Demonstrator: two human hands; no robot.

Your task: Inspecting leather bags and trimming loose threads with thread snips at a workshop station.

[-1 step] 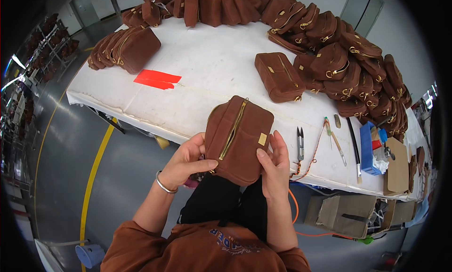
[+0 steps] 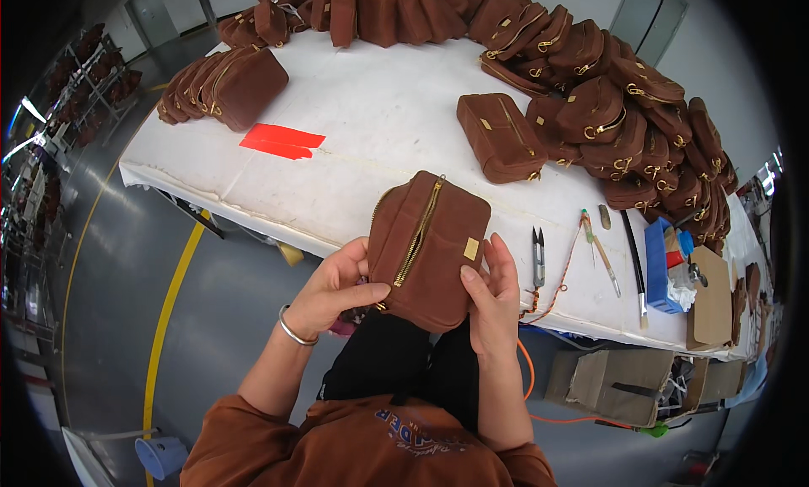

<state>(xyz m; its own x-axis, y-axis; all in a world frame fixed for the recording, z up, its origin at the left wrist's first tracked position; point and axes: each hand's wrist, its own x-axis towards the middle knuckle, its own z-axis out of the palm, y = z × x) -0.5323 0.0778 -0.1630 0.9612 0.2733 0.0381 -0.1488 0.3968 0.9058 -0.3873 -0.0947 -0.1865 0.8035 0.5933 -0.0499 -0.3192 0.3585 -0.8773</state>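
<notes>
A brown zippered bag point(image 2: 449, 272) with a gold zipper and a small gold plate is held upright over my lap, at the table's near edge. My left hand point(image 2: 339, 289) grips its lower left side, thumb on the front near the zipper's lower end, fingers behind. On the lower right side, my right hand point(image 2: 490, 297) has its thumb against the front below the gold plate and its fingers along the side. The bag's back is hidden.
Many similar brown bags point(image 2: 619, 120) are piled along the table's far and right sides. A single bag point(image 2: 501, 139) lies in front of the pile, and a row of bags point(image 2: 244, 91) stands at far left. Red strips point(image 2: 282, 141), thread snips point(image 2: 538, 259), brushes point(image 2: 634, 255) and a blue bin point(image 2: 660, 272) are on the white table point(image 2: 379, 99).
</notes>
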